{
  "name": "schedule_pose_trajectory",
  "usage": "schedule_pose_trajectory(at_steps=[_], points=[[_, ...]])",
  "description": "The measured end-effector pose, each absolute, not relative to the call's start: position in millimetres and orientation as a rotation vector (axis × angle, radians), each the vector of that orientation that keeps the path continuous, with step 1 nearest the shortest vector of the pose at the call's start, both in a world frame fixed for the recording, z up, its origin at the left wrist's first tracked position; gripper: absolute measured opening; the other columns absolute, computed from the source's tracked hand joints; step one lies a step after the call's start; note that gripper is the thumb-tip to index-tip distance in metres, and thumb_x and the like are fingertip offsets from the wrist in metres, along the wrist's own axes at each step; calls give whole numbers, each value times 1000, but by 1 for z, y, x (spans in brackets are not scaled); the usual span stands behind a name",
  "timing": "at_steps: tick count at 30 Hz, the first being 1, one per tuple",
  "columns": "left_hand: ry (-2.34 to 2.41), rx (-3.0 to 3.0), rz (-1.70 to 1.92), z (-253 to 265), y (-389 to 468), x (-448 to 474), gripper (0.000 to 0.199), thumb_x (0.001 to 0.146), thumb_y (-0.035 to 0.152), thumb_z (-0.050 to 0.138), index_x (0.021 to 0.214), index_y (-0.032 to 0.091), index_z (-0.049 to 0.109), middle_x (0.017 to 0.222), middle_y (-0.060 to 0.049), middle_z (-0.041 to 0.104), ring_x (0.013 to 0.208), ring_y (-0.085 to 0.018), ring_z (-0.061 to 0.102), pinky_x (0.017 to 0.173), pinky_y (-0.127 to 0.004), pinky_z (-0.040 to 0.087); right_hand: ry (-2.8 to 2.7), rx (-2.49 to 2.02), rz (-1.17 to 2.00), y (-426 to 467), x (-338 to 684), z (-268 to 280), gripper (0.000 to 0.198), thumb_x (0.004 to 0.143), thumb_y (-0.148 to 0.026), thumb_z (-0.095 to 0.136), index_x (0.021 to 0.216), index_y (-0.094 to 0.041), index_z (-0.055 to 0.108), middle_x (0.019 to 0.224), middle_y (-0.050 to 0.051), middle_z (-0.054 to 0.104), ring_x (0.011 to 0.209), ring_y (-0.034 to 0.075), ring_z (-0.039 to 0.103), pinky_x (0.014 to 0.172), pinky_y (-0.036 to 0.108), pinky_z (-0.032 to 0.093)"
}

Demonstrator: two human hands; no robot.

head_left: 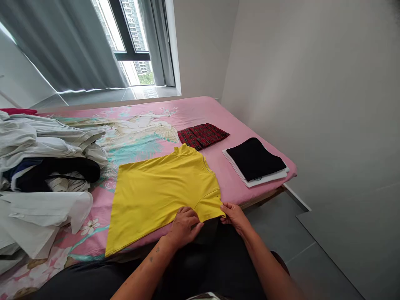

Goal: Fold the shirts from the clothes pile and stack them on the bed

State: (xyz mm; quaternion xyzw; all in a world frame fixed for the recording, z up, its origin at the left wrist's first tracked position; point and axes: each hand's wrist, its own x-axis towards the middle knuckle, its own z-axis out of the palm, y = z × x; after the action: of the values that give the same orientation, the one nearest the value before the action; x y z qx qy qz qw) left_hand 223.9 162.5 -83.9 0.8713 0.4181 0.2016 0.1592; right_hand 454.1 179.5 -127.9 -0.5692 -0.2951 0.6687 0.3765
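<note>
Right hand [231, 216] has a sleeve [210, 204] of the yellow shirt [156, 183] pinched, left hand [186, 226] is kinda curled over the shirt's side, can't tell if it's gripping. Shirt's spread along the bed [209, 109]'s near edge.

Bare forearms [154, 260] angled forward, left grip [186, 224] palm down, fingers [183, 211] bent, thumb [197, 228] out, right grip [235, 216] pinched closed
</note>
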Motion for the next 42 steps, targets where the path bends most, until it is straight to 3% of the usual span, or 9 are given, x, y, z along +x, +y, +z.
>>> schedule_pose_trajectory(at_steps=[3,8,13,16,22,27,32,39,42], points=[[1208,2470,611,-81,177,230,23,89,30,44,81,21,64,82,-4,65,82,-17,57,79,-34,45,-830,-1435,1727,180,453,-131,30,71,-40,65,86,-15,56,68,-1,61,48,7,55,48,20,48],[1331,2553,587,-103,210,251,34,90,26,41,120,21,55,128,-8,55,125,-22,44,104,-42,35,-1121,-1546,1705,180,457,-139,30,71,-44,59,80,-16,54,63,-1,60,50,11,56,48,23,45],[1368,2690,469,-124,213,252,56,88,45,43,139,24,36,146,-7,37,136,-24,28,113,-48,14,-1585,-1824,1049,204,474,-119,24,78,-41,50,80,-19,59,74,1,64,68,15,60,63,26,46],[1355,2670,465,-123,207,251,61,87,51,42,141,24,32,147,-8,34,138,-24,24,114,-48,11,-1725,-1640,744,234,452,-89,28,86,-40,40,89,-20,60,91,5,65,86,18,59,79,30,46],[1373,2532,465,-110,208,243,67,85,50,46,144,24,26,147,-8,34,138,-26,23,113,-53,13,-2166,-1160,622,300,351,-75,35,91,-29,31,114,-19,57,122,8,57,118,17,47,106,36,30],[1964,2282,384,-110,212,162,56,89,40,41,142,24,32,150,-10,26,139,-27,19,110,-56,10,-2463,-1287,466,361,331,-102,42,94,-32,29,127,-17,50,136,8,47,130,18,35,112,38,17],[2260,2030,124,-122,176,70,69,81,57,46,141,24,35,151,-11,25,139,-32,17,109,-60,2,-2577,-1721,407,404,348,-116,61,92,-46,32,142,-12,31,150,11,24,139,24,17,112,40,10],[2079,2112,285,-105,214,51,45,90,44,33,127,25,52,142,-7,43,135,-22,31,108,-47,26,-2500,-1440,247,395,305,-102,47,94,-35,28,132,-14,46,139,12,43,131,21,32,110,35,18],[1986,2141,252,-103,270,50,47,91,42,30,132,27,46,147,-5,35,138,-23,24,110,-51,20,-2657,-1253,305,404,297,-110,46,94,-39,26,132,-22,46,142,5,40,133,18,29,112,38,13]])
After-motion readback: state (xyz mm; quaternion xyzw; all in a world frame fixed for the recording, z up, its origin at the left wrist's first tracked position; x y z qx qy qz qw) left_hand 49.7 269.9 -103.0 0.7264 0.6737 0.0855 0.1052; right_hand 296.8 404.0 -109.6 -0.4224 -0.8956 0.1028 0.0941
